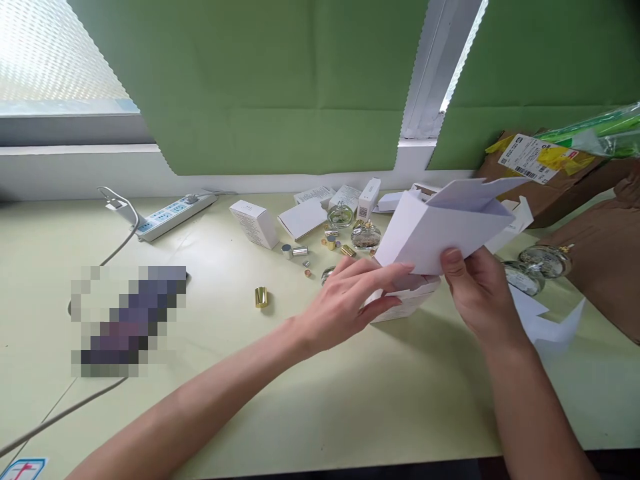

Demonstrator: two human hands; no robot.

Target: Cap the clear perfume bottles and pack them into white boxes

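Observation:
My right hand point(480, 293) grips a white carton point(440, 230) with its thumb on the near face. The carton is tilted and its top flaps stand up. Below it, a second white box point(407, 308) rests on the table, partly covered by the carton and fingers. My left hand point(350, 297) holds this lower box at its left side, thumb in front and index finger stretched along its top, close to the carton's bottom edge. Behind my left hand are a glass perfume bottle point(366, 237) and another such bottle point(340, 215).
Several white boxes point(254, 223) and loose caps lie at the back; a gold cap point(261, 297) sits nearer. At left are a power strip point(175, 217) and a pixelated object point(133, 320) with a cable. Bottles point(545, 260) and a cardboard box point(540, 193) stand right.

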